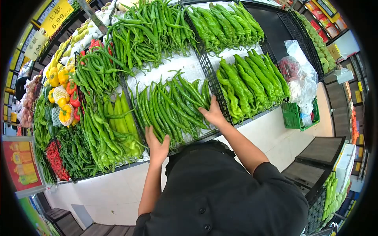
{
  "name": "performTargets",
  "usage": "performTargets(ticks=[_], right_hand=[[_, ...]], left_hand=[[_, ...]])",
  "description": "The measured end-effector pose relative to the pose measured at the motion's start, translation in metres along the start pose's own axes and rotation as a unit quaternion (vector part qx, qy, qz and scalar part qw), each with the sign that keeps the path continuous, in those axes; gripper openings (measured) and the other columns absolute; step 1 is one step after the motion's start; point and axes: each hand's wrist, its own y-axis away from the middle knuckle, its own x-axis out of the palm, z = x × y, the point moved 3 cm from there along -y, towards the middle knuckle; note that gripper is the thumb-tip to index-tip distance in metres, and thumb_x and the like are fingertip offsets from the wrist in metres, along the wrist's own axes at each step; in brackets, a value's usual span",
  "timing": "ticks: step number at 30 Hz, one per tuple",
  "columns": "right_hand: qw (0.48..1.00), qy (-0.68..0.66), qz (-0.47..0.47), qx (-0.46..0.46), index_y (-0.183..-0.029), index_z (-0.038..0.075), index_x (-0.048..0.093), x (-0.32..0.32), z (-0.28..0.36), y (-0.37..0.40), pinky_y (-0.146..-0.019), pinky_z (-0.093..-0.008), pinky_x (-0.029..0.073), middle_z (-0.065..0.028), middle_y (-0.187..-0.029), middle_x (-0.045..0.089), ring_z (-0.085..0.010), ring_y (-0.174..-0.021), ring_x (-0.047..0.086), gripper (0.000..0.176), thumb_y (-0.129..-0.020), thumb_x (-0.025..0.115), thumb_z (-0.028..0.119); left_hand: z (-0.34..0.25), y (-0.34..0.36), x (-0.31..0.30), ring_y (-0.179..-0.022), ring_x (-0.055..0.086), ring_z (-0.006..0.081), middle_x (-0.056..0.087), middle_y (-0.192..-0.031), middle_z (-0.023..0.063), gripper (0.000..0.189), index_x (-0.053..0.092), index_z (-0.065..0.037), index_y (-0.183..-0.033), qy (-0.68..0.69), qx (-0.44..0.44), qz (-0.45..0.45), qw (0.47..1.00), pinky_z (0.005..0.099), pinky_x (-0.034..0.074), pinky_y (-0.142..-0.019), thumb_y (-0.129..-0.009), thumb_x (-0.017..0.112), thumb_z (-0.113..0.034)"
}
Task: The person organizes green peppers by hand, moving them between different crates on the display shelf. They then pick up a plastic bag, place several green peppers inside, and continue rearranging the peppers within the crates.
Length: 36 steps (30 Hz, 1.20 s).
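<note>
In the head view, long thin green chili peppers [169, 104] lie side by side in a layer on white lining, at the front of the produce display. My left hand [157, 147] rests at their near left edge, thumb spread from the fingers, some fingertips hidden among the peppers. At the right edge of the same layer, my right hand [214, 113] touches the peppers with thumb and fingers apart, close to a black crate divider [214, 76]. Neither hand is closed around a pepper.
Thicker wrinkled green peppers [252, 84] lie right of the divider, with more chilies [151, 31] behind. Yellow bell peppers [63, 74] and red chilies [57, 161] are on the left. A green basket [293, 117] with plastic bags [305, 78] stands at right.
</note>
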Motion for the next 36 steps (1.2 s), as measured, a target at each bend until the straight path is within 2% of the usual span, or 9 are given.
performTargets(ticks=[3, 7, 10, 12, 20, 23, 29, 32, 36], right_hand=[[0.999, 0.026, -0.026, 0.019, -0.145, -0.012, 0.025, 0.007, -0.011, -0.013, -0.109, -0.0452, 0.037, -0.0383, -0.138, 0.041, -0.0487, -0.127, 0.046, 0.098, -0.080, 0.074, 0.042], [0.996, 0.045, 0.065, 0.045, -0.133, -0.011, 0.047, 0.005, -0.001, -0.037, -0.102, -0.0424, 0.045, -0.0346, -0.123, 0.058, -0.0435, -0.117, 0.058, 0.088, -0.077, 0.076, 0.051], [0.975, -0.160, 0.141, 0.069, -0.131, -0.008, 0.051, 0.017, 0.016, -0.035, -0.102, -0.0396, 0.045, -0.0308, -0.123, 0.061, -0.0376, -0.117, 0.060, 0.087, -0.077, 0.077, 0.053], [0.987, -0.040, 0.145, 0.052, -0.138, -0.006, 0.047, 0.023, 0.029, -0.029, -0.104, -0.0386, 0.043, -0.0239, -0.131, 0.059, -0.0314, -0.122, 0.058, 0.083, -0.083, 0.075, 0.050], [0.925, -0.240, 0.280, 0.092, -0.140, -0.004, 0.044, 0.029, 0.031, -0.031, -0.104, -0.0376, 0.043, -0.0196, -0.129, 0.060, -0.0278, -0.120, 0.058, 0.081, -0.080, 0.081, 0.037], [0.956, -0.191, 0.215, 0.057, -0.138, -0.005, 0.044, 0.031, 0.034, -0.022, -0.103, -0.0357, 0.045, -0.0189, -0.129, 0.061, -0.0270, -0.117, 0.059, 0.082, -0.076, 0.084, 0.030], [0.945, -0.217, 0.238, 0.049, -0.143, -0.006, 0.035, 0.032, 0.034, -0.018, -0.107, -0.0358, 0.041, -0.0205, -0.133, 0.057, -0.0285, -0.121, 0.057, 0.090, -0.074, 0.086, 0.023], [0.940, -0.231, 0.246, 0.051, -0.142, -0.006, 0.036, 0.036, 0.028, -0.024, -0.107, -0.0360, 0.041, -0.0202, -0.133, 0.057, -0.0287, -0.122, 0.056, 0.089, -0.074, 0.086, 0.023], [0.929, -0.261, 0.258, 0.041, -0.139, -0.003, 0.044, 0.034, 0.035, -0.023, -0.103, -0.0364, 0.044, -0.0179, -0.131, 0.059, -0.0275, -0.119, 0.058, 0.077, -0.078, 0.083, 0.021]], left_hand=[[0.038, -0.006, 0.012, -0.145, 0.021, 0.0464, 0.020, -0.155, 0.0337, 0.082, 0.023, 0.010, -0.148, 0.017, -0.044, -0.048, 0.998, 0.0473, 0.018, -0.120, -0.089, 0.069, -0.025], [0.031, -0.016, 0.015, -0.141, 0.026, 0.0481, 0.025, -0.152, 0.0357, 0.088, 0.023, 0.012, -0.147, 0.015, -0.081, -0.098, 0.992, 0.0490, 0.021, -0.118, -0.087, 0.071, -0.031], [0.037, -0.023, 0.025, -0.140, 0.028, 0.0485, 0.027, -0.151, 0.0349, 0.092, 0.024, 0.011, -0.147, -0.036, -0.073, -0.135, 0.988, 0.0511, 0.022, -0.116, -0.084, 0.073, -0.035], [0.039, -0.025, 0.030, -0.139, 0.028, 0.0485, 0.028, -0.150, 0.0345, 0.093, 0.025, 0.011, -0.146, -0.068, -0.071, -0.149, 0.984, 0.0523, 0.023, -0.116, -0.083, 0.074, -0.036], [0.036, -0.042, 0.033, -0.131, 0.035, 0.0490, 0.033, -0.143, 0.0343, 0.098, 0.029, 0.011, -0.145, -0.078, -0.145, -0.175, 0.971, 0.0524, 0.028, -0.111, -0.079, 0.076, -0.044], [0.036, -0.045, 0.035, -0.131, 0.035, 0.0479, 0.033, -0.144, 0.0329, 0.100, 0.030, 0.008, -0.147, -0.109, -0.159, -0.149, 0.970, 0.0538, 0.030, -0.109, -0.078, 0.076, -0.047], [0.040, -0.039, 0.040, -0.135, 0.034, 0.0474, 0.032, -0.148, 0.0293, 0.099, 0.027, 0.000, -0.151, -0.163, -0.149, -0.140, 0.965, 0.0606, 0.028, -0.108, -0.078, 0.075, -0.045], [0.046, -0.047, 0.030, -0.134, 0.037, 0.0476, 0.034, -0.148, 0.0306, 0.099, 0.026, 0.000, -0.150, -0.083, -0.175, -0.116, 0.974, 0.0609, 0.027, -0.109, -0.078, 0.075, -0.045], [0.050, -0.066, 0.025, -0.120, 0.054, 0.0420, 0.052, -0.133, 0.0294, 0.095, 0.031, 0.006, -0.145, -0.042, -0.180, -0.127, 0.975, 0.0516, 0.038, -0.104, -0.078, 0.077, -0.042]])
